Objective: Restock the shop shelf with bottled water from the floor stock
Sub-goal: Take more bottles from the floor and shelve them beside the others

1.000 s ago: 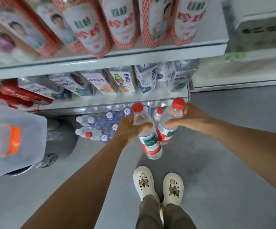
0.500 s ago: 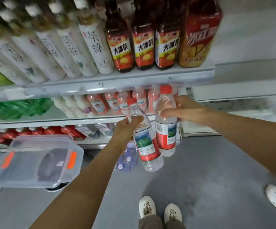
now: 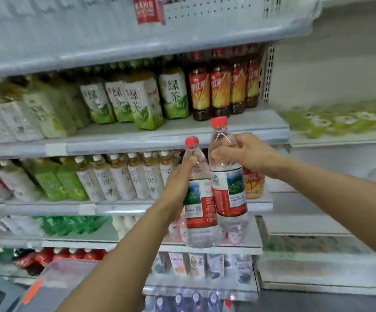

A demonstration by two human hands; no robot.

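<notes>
In front of the right end of the drinks shelving, we find two red-capped water bottles held side by side, touching or nearly so. The left bottle (image 3: 201, 206) is gripped at its shoulder by the left hand (image 3: 178, 183), fingers curled round it, with the body hanging below the grip. The right bottle (image 3: 228, 190) is gripped the same way by the right hand (image 3: 247, 154), and sits higher. Both long axes stand near upright, the left one leaning slightly. The right bottle's cap reaches the lip of the shelf (image 3: 126, 144) bearing the green tea bottles (image 3: 142, 102) and iced tea bottles (image 3: 220, 86), so we judge the right hand the nearer to a placement there. Bare board shows along that shelf's front right. Which tier takes water we cannot tell. Behind the bottles stands a row of pale tea bottles (image 3: 124, 179). Further blue-capped stock (image 3: 182, 299) lies at floor level, and a clear plastic box (image 3: 58, 273) is near left.
</notes>
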